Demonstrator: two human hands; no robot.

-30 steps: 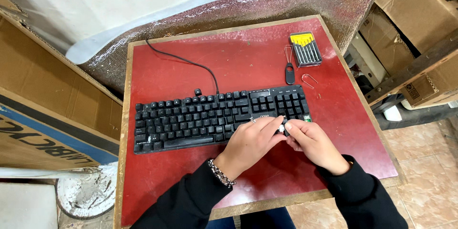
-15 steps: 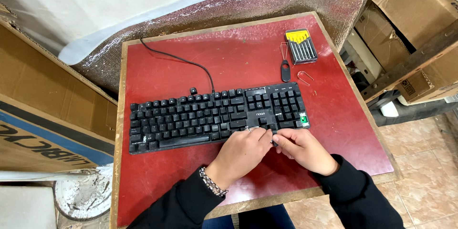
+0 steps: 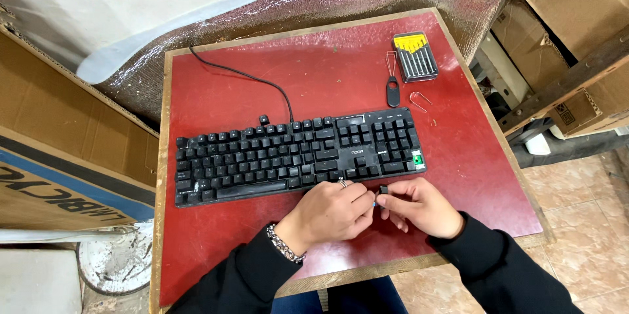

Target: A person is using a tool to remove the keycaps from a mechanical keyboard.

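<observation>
Two hands meet just in front of the keyboard [image 3: 295, 157] on the red table [image 3: 472, 170], seen from the head camera. The left hand [image 3: 327, 212], with a ring and a bead bracelet at the wrist, is curled, its fingertips touching the right hand's. The right hand [image 3: 419, 206] is also curled and pinches a small black keycap [image 3: 383, 190] between thumb and forefinger, held just off the keyboard's near edge, below the number pad. At the pad's near right corner a green switch [image 3: 417, 160] sits bare, without a cap.

A second ago both hands lay on the right end of the keyboard, fingers over that corner; half a second ago they had begun to draw back. Now they are clear of the keys, and the cap is with them.

One loose black keycap [image 3: 263, 119] lies behind the keyboard beside its cable [image 3: 242, 77]. Farther back sit a screwdriver set [image 3: 415, 56], a black key puller [image 3: 392, 88] and a bent wire clip [image 3: 420, 100]
</observation>
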